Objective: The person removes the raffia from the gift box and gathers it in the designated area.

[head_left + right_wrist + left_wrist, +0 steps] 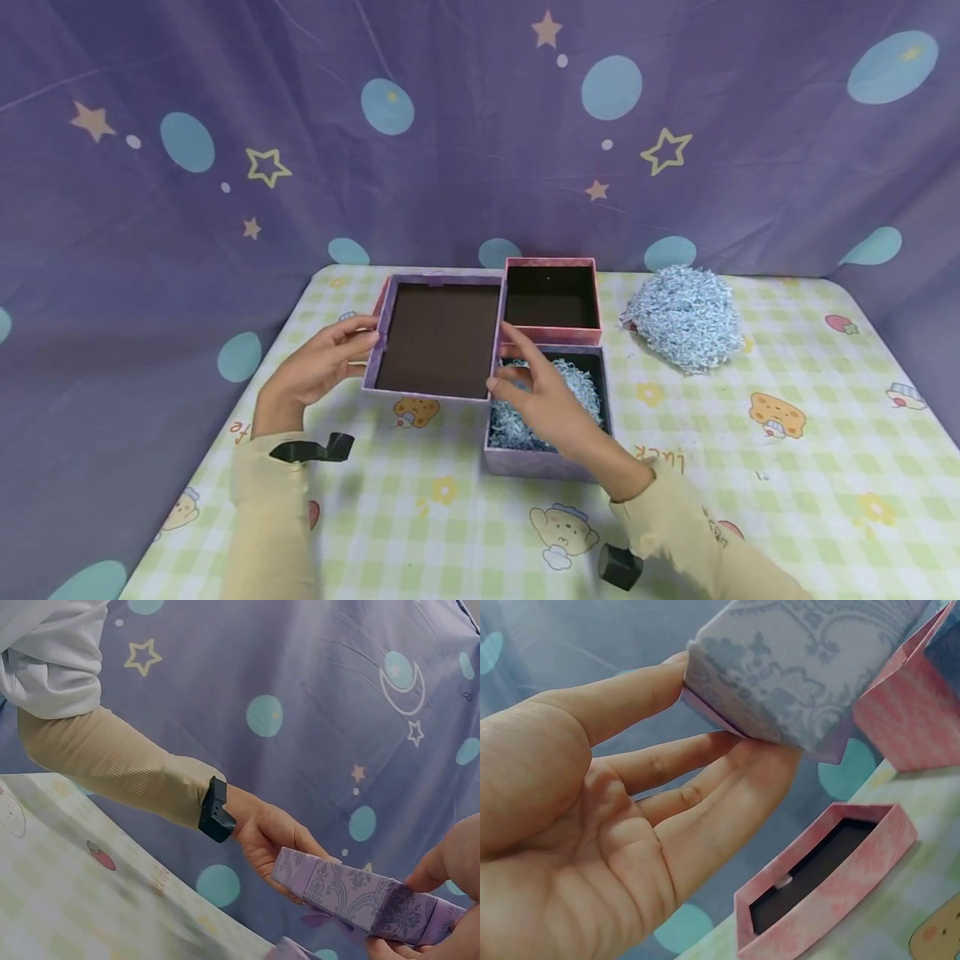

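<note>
Both hands hold up a purple patterned box lid point(441, 340), its dark inside toward the head camera. My left hand point(318, 367) grips the left edge, with thumb and fingers on opposite sides of the rim in the left wrist view. On the right edge, my right hand point(551, 408) pinches the rim between thumb and fingers. Under that hand stands the matching purple box point(543, 464), holding blue shredded paper point(581, 387). The right wrist view shows the lid's patterned side point(352, 892) and a purple ribbon bow point(322, 920) beneath it.
Behind the purple box stands an open pink box point(555, 336) with a dark inside. A pink lid point(840, 889) lies on the table, mostly hidden behind the purple lid in the head view. A blue shredded-paper heap point(686, 321) sits at the back right, on a checked tablecloth point(712, 467).
</note>
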`<state>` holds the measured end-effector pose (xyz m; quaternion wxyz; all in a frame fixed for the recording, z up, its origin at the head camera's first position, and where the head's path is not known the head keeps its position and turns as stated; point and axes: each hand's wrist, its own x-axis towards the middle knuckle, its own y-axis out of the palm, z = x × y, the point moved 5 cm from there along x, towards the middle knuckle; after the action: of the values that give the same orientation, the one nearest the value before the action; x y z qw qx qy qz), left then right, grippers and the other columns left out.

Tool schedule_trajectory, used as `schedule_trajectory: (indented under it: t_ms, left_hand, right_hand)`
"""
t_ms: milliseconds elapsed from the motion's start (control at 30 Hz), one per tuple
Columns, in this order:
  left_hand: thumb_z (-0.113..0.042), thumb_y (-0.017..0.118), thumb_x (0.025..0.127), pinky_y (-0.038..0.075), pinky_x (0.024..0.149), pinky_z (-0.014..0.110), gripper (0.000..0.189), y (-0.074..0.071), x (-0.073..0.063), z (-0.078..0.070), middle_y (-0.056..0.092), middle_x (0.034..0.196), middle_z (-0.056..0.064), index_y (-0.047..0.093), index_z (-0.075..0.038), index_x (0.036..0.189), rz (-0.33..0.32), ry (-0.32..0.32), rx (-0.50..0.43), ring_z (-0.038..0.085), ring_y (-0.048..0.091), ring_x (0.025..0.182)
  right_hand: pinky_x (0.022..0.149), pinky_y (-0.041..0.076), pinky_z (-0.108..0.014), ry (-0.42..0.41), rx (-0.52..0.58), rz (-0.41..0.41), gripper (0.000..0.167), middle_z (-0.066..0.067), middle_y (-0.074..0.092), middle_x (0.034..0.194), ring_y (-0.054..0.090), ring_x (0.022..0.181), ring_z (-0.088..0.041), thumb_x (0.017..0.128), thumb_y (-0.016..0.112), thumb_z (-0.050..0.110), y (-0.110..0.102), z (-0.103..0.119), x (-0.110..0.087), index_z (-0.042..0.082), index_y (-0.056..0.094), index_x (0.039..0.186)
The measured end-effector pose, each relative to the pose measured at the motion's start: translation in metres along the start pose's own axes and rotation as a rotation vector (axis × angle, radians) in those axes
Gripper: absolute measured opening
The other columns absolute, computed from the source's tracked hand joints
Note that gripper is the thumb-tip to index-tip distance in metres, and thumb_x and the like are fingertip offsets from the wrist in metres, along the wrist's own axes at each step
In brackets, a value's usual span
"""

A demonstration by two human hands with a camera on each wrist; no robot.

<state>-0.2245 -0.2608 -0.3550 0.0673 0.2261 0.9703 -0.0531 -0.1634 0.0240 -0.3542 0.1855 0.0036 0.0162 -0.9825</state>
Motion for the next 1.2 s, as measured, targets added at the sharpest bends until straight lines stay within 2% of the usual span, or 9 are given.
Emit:
schedule_trajectory:
  t_ms: [233,333,467,533,667,767,900,1067,1200]
  left_hand:
    - [-0.020,0.042,0.104,0.053,0.084,0.026,0.028,-0.015,-0.015,0.008,0.053,0.113,-0.006,0.043,-0.017,0.131,-0.004,-0.006,0.035,0.006,0.061,0.095]
    - [-0.023,0.043,0.103,0.052,0.084,0.025,0.038,-0.020,-0.021,0.010,0.048,0.118,-0.001,0.036,-0.011,0.138,-0.025,-0.033,0.068,0.004,0.059,0.096]
    - [-0.024,0.042,0.103,0.051,0.088,0.023,0.057,-0.025,-0.026,0.014,0.028,0.146,0.011,0.018,0.003,0.148,-0.030,-0.058,0.107,0.000,0.055,0.106]
    - [-0.022,0.042,0.103,0.051,0.088,0.023,0.057,-0.027,-0.028,0.016,0.026,0.148,0.012,0.017,0.004,0.148,-0.026,-0.060,0.107,0.000,0.055,0.108]
    - [-0.016,0.042,0.103,0.053,0.085,0.026,0.035,-0.032,-0.032,0.019,0.051,0.124,0.002,0.037,-0.007,0.137,-0.004,-0.034,0.037,0.005,0.061,0.100]
    - [-0.012,0.040,0.103,0.054,0.083,0.026,0.024,-0.035,-0.036,0.021,0.060,0.109,-0.005,0.047,-0.015,0.127,0.023,-0.019,-0.019,0.007,0.063,0.097]
    - [-0.013,0.040,0.104,0.055,0.082,0.026,0.023,-0.038,-0.040,0.027,0.062,0.108,-0.007,0.049,-0.017,0.124,0.035,-0.053,-0.037,0.006,0.064,0.096]
    - [-0.016,0.043,0.103,0.053,0.083,0.025,0.022,-0.043,-0.045,0.036,0.059,0.106,-0.009,0.047,-0.019,0.125,0.000,-0.110,0.005,0.004,0.061,0.096]
    - [-0.021,0.045,0.103,0.052,0.085,0.024,0.030,-0.048,-0.047,0.044,0.058,0.110,-0.011,0.040,-0.014,0.132,-0.039,-0.159,0.056,0.001,0.059,0.099]
  right_hand:
    - [0.089,0.053,-0.037,0.006,-0.010,0.014,0.077,-0.006,0.038,0.142,0.052,0.122,-0.022,0.093,0.060,0.009,0.022,-0.005,0.001,0.036,0.017,0.151]
    - [0.088,0.053,-0.036,-0.012,-0.001,0.032,0.079,-0.007,0.037,0.142,0.051,0.123,-0.024,0.092,0.060,0.009,0.031,-0.007,0.002,0.032,0.014,0.153]
    - [0.090,0.052,-0.035,-0.039,0.021,0.046,0.082,-0.010,0.037,0.142,0.049,0.124,-0.027,0.092,0.059,0.005,0.042,-0.007,0.003,0.025,0.011,0.154]
    - [0.093,0.051,-0.036,-0.051,0.038,0.048,0.083,-0.012,0.036,0.142,0.048,0.125,-0.029,0.091,0.059,0.002,0.047,-0.008,0.003,0.022,0.009,0.154]
    - [0.096,0.049,-0.038,-0.057,0.055,0.052,0.084,-0.013,0.032,0.143,0.045,0.127,-0.030,0.091,0.057,0.000,0.057,-0.011,0.004,0.019,0.007,0.155]
    - [0.096,0.049,-0.037,-0.047,0.066,0.053,0.084,-0.013,0.029,0.144,0.043,0.128,-0.030,0.090,0.056,-0.002,0.065,-0.013,0.004,0.019,0.006,0.155]
    - [0.094,0.051,-0.033,-0.026,0.088,0.042,0.085,-0.015,0.025,0.147,0.041,0.130,-0.032,0.089,0.057,-0.003,0.075,-0.018,0.003,0.018,0.007,0.155]
    - [0.089,0.051,-0.026,-0.022,0.082,0.045,0.085,-0.015,0.020,0.150,0.040,0.130,-0.032,0.090,0.056,-0.002,0.087,-0.021,0.002,0.019,0.005,0.155]
    - [0.094,0.050,-0.030,-0.024,0.034,0.052,0.084,-0.013,0.018,0.152,0.039,0.130,-0.033,0.091,0.056,0.002,0.093,-0.024,0.000,0.021,0.004,0.155]
